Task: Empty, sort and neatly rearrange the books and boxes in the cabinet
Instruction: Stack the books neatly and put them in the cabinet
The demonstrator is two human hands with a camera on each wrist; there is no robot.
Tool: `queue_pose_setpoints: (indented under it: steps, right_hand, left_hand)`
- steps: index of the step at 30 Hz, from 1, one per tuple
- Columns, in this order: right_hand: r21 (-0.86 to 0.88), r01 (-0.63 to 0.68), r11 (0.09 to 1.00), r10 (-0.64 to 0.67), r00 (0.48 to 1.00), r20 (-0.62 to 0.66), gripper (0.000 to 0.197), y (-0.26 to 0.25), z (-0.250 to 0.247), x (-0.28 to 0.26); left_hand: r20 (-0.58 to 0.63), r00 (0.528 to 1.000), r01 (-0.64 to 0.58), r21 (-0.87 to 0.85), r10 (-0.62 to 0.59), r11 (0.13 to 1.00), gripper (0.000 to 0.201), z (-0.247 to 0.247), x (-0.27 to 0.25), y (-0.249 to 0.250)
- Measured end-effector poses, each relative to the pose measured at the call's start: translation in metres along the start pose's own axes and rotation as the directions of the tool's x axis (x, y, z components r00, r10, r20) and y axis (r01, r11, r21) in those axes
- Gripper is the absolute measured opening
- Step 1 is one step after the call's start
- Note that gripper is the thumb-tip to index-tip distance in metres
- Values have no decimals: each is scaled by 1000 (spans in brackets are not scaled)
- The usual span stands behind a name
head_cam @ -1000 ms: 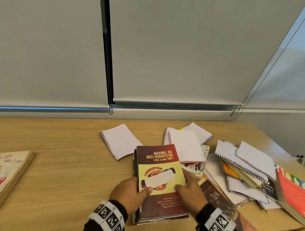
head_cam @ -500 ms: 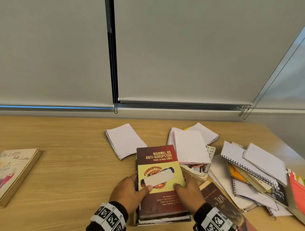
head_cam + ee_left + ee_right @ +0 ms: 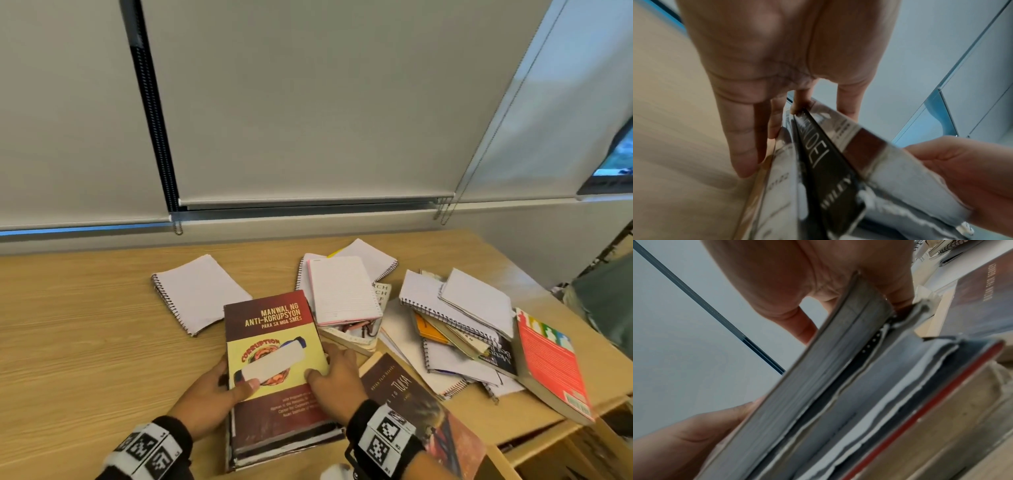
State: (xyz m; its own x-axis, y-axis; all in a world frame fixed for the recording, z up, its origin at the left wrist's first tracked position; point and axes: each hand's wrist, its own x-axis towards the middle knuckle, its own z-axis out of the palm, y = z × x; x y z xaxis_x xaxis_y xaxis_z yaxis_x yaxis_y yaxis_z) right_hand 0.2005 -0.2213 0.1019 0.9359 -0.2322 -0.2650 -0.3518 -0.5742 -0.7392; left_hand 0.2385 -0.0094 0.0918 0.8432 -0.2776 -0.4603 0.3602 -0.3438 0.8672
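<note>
A stack of books (image 3: 274, 349) topped by a maroon and yellow "Manwal ng Anti-Korupsyon" cover lies on the wooden cabinet top (image 3: 85, 342). My left hand (image 3: 212, 394) grips the stack's left edge, thumb on the cover. In the left wrist view its fingers (image 3: 744, 146) run down the spines (image 3: 828, 162). My right hand (image 3: 337, 382) grips the right edge, thumb on the cover. The right wrist view shows the stack's page edges (image 3: 838, 386) with my fingers (image 3: 898, 293) against them.
A brown book (image 3: 411, 401) lies just right of the stack. Beyond are a lined notepad (image 3: 342, 291), a spiral notebook (image 3: 198, 294), a loose pile of notebooks (image 3: 452, 325) and a red book (image 3: 551, 363) at the edge. An open compartment (image 3: 565, 455) shows bottom right.
The head view has swung to the right, so the book at the far left is out of frame. Both hands keep the same hold on the stack, which stays beside the same notebooks.
</note>
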Motion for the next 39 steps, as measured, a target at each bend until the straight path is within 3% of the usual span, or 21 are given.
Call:
queue_pose_setpoints:
  steps: [5, 9, 16, 19, 21, 23, 26, 30, 36, 39]
  right_hand:
    - [37, -2, 999, 1, 1000, 18, 47, 11, 9, 3]
    - [362, -43, 931, -9, 990, 140, 58, 17, 9, 2]
    - [378, -108, 919, 27, 977, 213, 47, 27, 5, 10]
    - [553, -202, 808, 186, 979, 85, 40, 37, -22, 20]
    - [494, -232, 838, 326, 939, -112, 48, 47, -46, 37]
    - [492, -287, 822, 411, 897, -164, 57, 59, -65, 60]
    - [436, -382, 815, 457, 886, -78, 51, 69, -75, 91]
    - [318, -422, 849, 453, 891, -29, 19, 65, -89, 106]
    - [337, -433, 836, 421, 900, 113, 21, 62, -96, 122]
    - [338, -430, 837, 413, 902, 125, 11, 59, -92, 124]
  left_hand:
    - [18, 1000, -25, -11, 25, 1000, 51, 2, -2, -4]
    - [27, 999, -24, -47, 25, 999, 52, 8, -1, -4]
    - [-1, 1000, 4, -68, -4, 998, 47, 12, 4, -5]
    - [-18, 999, 30, -89, -31, 996, 50, 14, 6, -4]
    - [-32, 998, 47, -100, -50, 994, 53, 14, 6, -5]
    - [-50, 996, 62, -105, -68, 993, 55, 15, 7, -6]
    - [-72, 994, 72, -104, -80, 992, 53, 18, 5, -6]
    - [-97, 991, 78, -121, -90, 990, 49, 22, 1, -2]
    - [-109, 990, 70, -153, -87, 986, 51, 24, -2, 1]
    - [-111, 989, 78, -164, -97, 983, 50, 24, -2, 1]
